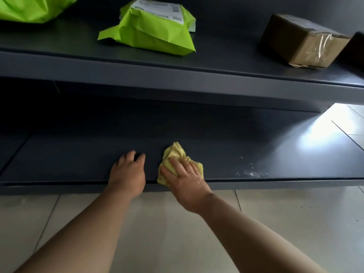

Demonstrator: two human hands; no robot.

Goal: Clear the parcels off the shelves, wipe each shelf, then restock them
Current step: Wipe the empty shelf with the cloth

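Note:
A crumpled yellow cloth (173, 154) lies on the dark grey bottom shelf (78, 158) near its front edge. My right hand (185, 174) presses flat on the cloth, fingers fairly straight. My left hand (128, 170) rests on the same shelf just left of the cloth, fingertips bent onto the surface, holding nothing. On the shelf above (216, 64) lie a lime-green mailer bag (153, 30) with a white label, another green bag (31, 7) at the far left, and a brown taped carton (303, 40) at the right.
White specks of dust (250, 171) sit on the bottom shelf right of the cloth. A bright glare (323, 131) falls on the shelf's right end. A pale tiled floor (157, 233) runs below the shelf. A dark object (356, 46) shows at the right edge.

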